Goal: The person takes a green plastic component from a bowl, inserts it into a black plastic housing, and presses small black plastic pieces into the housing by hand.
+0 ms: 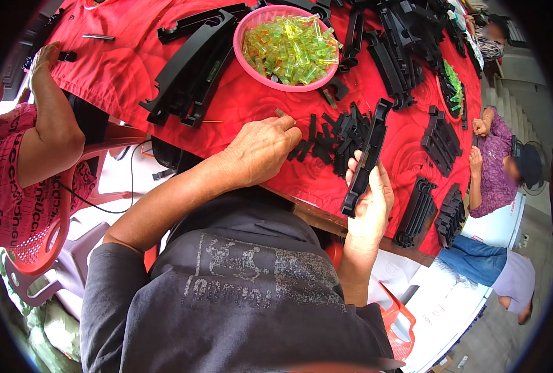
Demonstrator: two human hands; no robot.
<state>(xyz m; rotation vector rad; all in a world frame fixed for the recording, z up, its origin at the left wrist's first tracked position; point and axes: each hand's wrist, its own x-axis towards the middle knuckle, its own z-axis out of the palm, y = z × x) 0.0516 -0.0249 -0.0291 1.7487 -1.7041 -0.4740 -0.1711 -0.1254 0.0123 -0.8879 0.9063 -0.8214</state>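
My right hand (373,194) grips a long, narrow black plastic part (368,152), tilted upright above the table's near edge. My left hand (265,147) is over the cloth with its fingers closed together. A small pale greenish piece (281,112) shows just beyond its knuckles; whether the fingers hold it I cannot tell. Right of that hand lies a loose heap of short black pieces (349,132). Beyond both hands stands a pink plastic basket (239,59), full of small translucent yellow-green tubes (289,50).
A red cloth (195,146) covers the table. Long black parts (192,68) lie left of the basket, with more (396,68) at its right. Ribbed black stacks (415,211) stand near the right edge. One person's arm (52,124) reaches in at left; another person (500,158) sits at right.
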